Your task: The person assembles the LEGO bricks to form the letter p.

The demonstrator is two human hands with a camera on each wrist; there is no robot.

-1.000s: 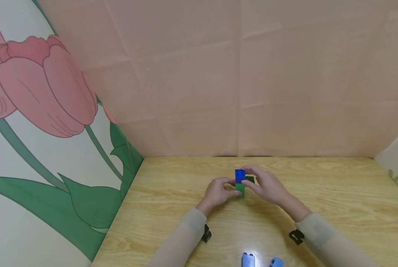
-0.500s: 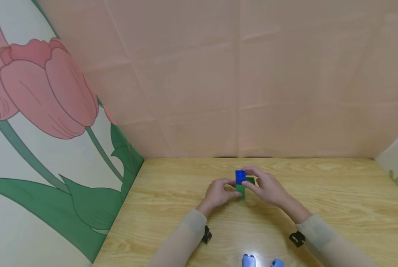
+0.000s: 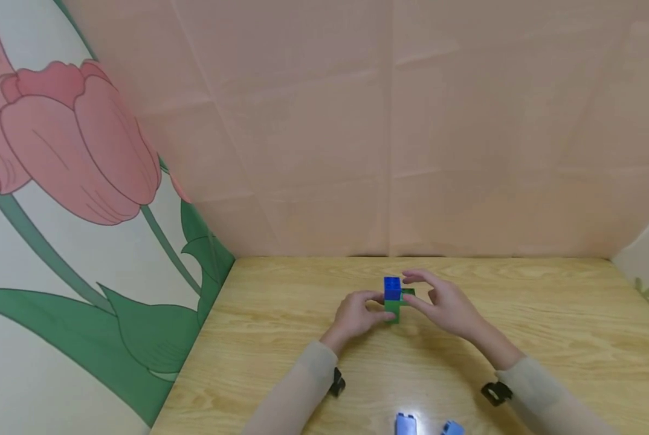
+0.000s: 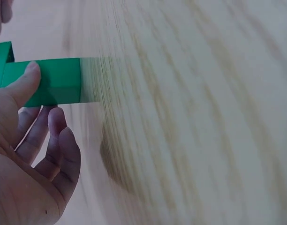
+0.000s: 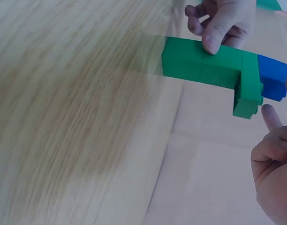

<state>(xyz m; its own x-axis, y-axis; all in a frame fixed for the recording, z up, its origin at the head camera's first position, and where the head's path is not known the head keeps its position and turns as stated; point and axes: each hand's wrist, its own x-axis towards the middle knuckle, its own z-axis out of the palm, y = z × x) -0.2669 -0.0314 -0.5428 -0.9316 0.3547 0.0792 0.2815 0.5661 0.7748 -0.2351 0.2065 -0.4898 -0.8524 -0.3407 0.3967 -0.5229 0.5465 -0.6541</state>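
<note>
A tower of green building bricks (image 5: 200, 61) stands upright on the table. On top sits a dark blue brick (image 3: 392, 288). A thin green brick (image 5: 249, 93) below the blue one juts out to the right, its studs partly bare. My left hand (image 3: 354, 315) pinches the tower low down, and in the left wrist view the thumb of that hand (image 4: 26, 154) presses the green side. Just right of the blue brick, my right hand (image 3: 449, 308) has thumb and forefinger spread apart and holds nothing. Whether a fingertip touches the jutting brick, I cannot tell.
Two light blue bricks, one longer (image 3: 406, 425) and one at its right (image 3: 452, 428), lie at the near edge of the view. A pinkish cloth (image 3: 313, 151) hangs behind the wooden table (image 3: 574, 338). A tulip-patterned panel (image 3: 74, 139) stands left.
My right hand has let go of the blue brick and drawn back a little to the right, its fingers parting. The left hand and the tower stay where they were.
</note>
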